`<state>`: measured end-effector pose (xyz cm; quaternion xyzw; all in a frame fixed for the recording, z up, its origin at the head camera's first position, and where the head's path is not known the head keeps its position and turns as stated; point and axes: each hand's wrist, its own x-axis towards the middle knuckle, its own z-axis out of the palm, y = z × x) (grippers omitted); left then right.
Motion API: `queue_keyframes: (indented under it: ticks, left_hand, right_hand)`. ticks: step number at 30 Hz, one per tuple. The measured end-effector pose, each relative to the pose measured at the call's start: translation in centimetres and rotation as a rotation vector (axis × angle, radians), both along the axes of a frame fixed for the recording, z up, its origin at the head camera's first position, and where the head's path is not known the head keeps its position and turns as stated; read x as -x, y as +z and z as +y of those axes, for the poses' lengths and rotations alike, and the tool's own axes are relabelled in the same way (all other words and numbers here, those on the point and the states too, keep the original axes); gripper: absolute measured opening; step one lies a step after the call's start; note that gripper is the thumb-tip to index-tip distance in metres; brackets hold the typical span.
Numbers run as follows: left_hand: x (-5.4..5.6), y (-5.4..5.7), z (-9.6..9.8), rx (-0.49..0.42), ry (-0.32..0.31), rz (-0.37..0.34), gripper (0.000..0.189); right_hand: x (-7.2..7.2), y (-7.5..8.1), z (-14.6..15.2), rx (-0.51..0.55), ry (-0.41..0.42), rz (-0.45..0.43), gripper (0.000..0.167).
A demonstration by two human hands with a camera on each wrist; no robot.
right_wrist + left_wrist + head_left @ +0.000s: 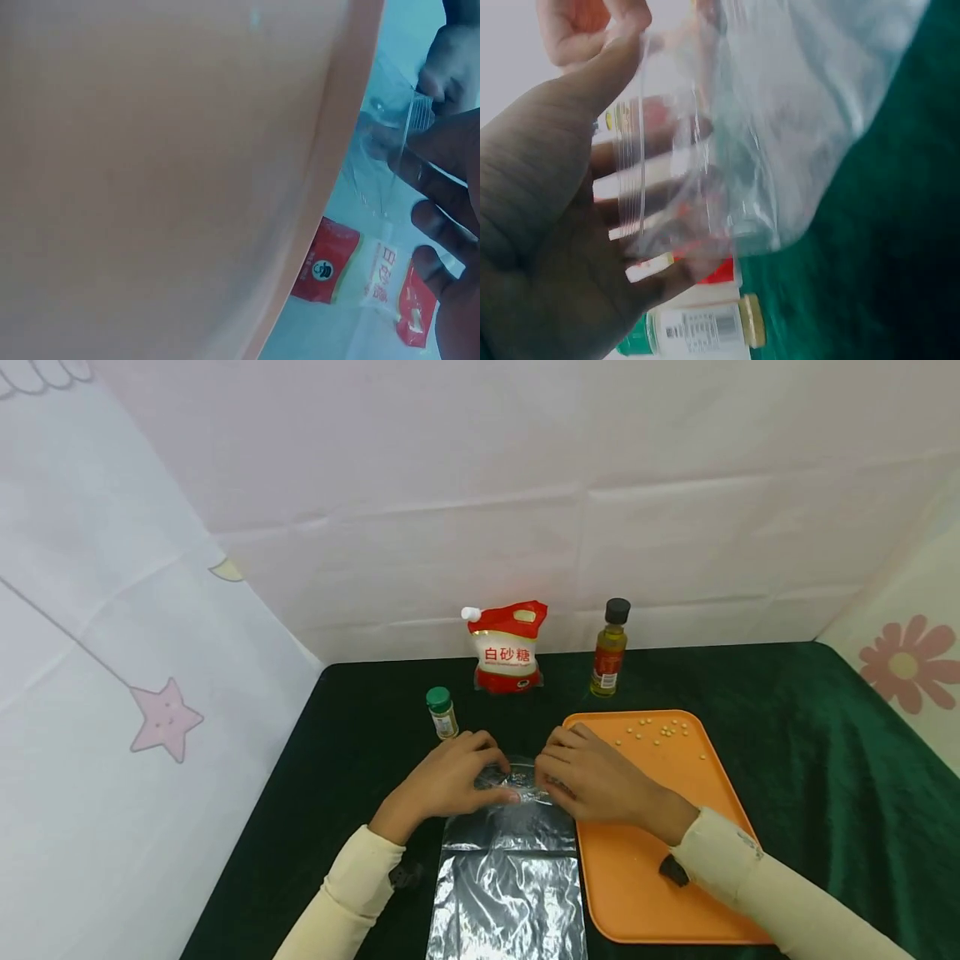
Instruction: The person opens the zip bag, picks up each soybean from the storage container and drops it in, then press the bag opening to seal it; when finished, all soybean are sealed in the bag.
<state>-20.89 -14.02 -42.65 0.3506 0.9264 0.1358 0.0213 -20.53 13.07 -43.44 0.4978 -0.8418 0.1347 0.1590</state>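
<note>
A: Saw what in the left hand [453, 777]?
B: Saw a clear plastic bag [510, 881], pinched at its ribbed mouth, with the fingers showing through the film in the left wrist view.
A: And in the right hand [600, 781]?
B: Noticed the same mouth gripped there too, between finger and thumb. Could not make out the contact of every fingertip.
A: Found the bag lying where, exactly?
B: Found its mouth between the 2 hands, and its shiny length stretched out on the near side of both, over the dark green cloth [832, 827].
A: Spotted anything under the right hand?
B: Spotted an orange tray [637, 885] beneath that hand and wrist, just beside the bag. Noted small pale yellow beans [657, 742] too, scattered on the tray's far end, beyond the right hand and off to its right.
A: And past the left hand?
B: Saw a green-capped jar [444, 722] just beyond its knuckles. Picked out a red-and-white pouch [506, 652] with a white cap farther off, ahead of the gap between both hands.
A: Missed anything ahead of the right hand?
B: Noted a dark-capped bottle [609, 647] of yellowish liquid there, standing upright beyond the tray. Saw cream sleeves [360, 885] behind both hands as well.
</note>
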Motion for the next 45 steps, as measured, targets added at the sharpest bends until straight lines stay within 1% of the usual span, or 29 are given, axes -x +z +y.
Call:
queue_keyframes:
  ticks: [2,4,6,7,8,10,11,12,14,16,19,21,24,27,28,30,31,34,36,38,41,43,45]
  left_hand:
    - [-0.2,-0.1,-0.5,0.000,-0.040,-0.029,0.038]
    - [-0.4,-0.2,-1.0,-0.025,-0.088,-0.048,0.025]
    - [-0.6,-0.3,-1.3,-0.062,-0.131,-0.053,0.015]
    - [-0.7,-0.4,-1.4,-0.082,-0.148,-0.051,0.013]
    - [-0.8,-0.4,-1.5,-0.099,-0.166,-0.041,0.012]
    - [-0.9,-0.5,-1.5,-0.128,-0.192,-0.009,0.010]
    - [-1.0,-0.6,-1.5,-0.135,-0.202,0.014,0.009]
    - [-1.1,-0.6,-1.5,-0.140,-0.210,0.036,0.008]
    - [-1.2,-0.8,-1.5,-0.141,-0.226,0.073,0.006]
    - [-1.3,-0.9,-1.5,-0.148,-0.237,0.093,0.005]
    - [-1.4,-1.0,-1.5,-0.165,-0.244,0.110,0.006]
    - [-1.4,-1.0,-1.5,-0.174,-0.243,0.109,0.007]
    - [-1.4,-1.0,-1.6,-0.177,-0.241,0.097,0.008]
    - [-1.3,-1.0,-1.6,-0.178,-0.241,0.080,0.008]
    - [-1.3,-1.0,-1.7,-0.179,-0.243,0.077,0.009]
    - [-1.2,-1.1,-1.7,-0.183,-0.248,0.073,0.009]
    - [-1.2,-1.1,-1.8,-0.186,-0.252,0.073,0.008]
    - [-1.2,-1.1,-1.9,-0.191,-0.265,0.073,0.008]
    - [-1.2,-1.1,-1.9,-0.194,-0.272,0.075,0.008]
    - [-1.2,-1.1,-1.9,-0.195,-0.278,0.078,0.008]
    - [-1.2,-1.1,-1.9,-0.201,-0.283,0.083,0.007]
    - [-1.2,-1.0,-1.9,-0.205,-0.284,0.087,0.006]
    - [-1.2,-1.1,-1.9,-0.207,-0.286,0.089,0.006]
  right_hand:
    - [-0.2,-0.1,0.2,0.001,0.015,-0.027,0.005]
    - [-0.3,0.0,0.8,0.016,0.012,-0.085,0.004]
    - [-0.1,0.2,1.9,0.053,-0.042,-0.153,0.007]
    - [0.2,0.5,2.6,0.076,-0.090,-0.196,0.009]
    - [0.5,0.7,3.5,0.091,-0.156,-0.233,0.010]
    - [1.4,1.3,5.5,0.091,-0.324,-0.277,0.008]
    - [1.9,1.4,6.5,0.072,-0.405,-0.291,0.006]
    - [2.3,1.5,7.4,0.046,-0.468,-0.309,0.005]
    - [3.1,1.4,9.0,-0.022,-0.551,-0.339,0.005]
    - [3.7,1.0,9.9,-0.066,-0.583,-0.389,0.005]
    - [4.1,0.1,10.4,-0.075,-0.592,-0.452,0.007]
    - [4.3,-0.3,10.3,-0.070,-0.602,-0.468,0.008]
    - [4.5,-0.7,10.0,-0.073,-0.616,-0.461,0.007]
    - [4.5,-0.7,9.8,-0.050,-0.603,-0.458,0.005]
    - [4.5,-0.7,9.7,-0.027,-0.589,-0.461,0.005]
    - [4.4,-0.4,9.3,0.060,-0.552,-0.507,0.004]
    - [4.2,-0.3,8.9,0.114,-0.524,-0.547,0.005]
    - [3.7,0.4,7.2,0.288,-0.418,-0.703,0.012]
    - [3.2,0.8,5.6,0.369,-0.334,-0.802,0.017]
    - [2.7,1.0,3.9,0.392,-0.247,-0.858,0.019]
    - [1.9,1.1,1.7,0.360,-0.133,-0.891,0.020]
    - [1.5,0.9,0.7,0.325,-0.085,-0.880,0.020]
    - [1.2,0.9,0.3,0.306,-0.071,-0.857,0.020]
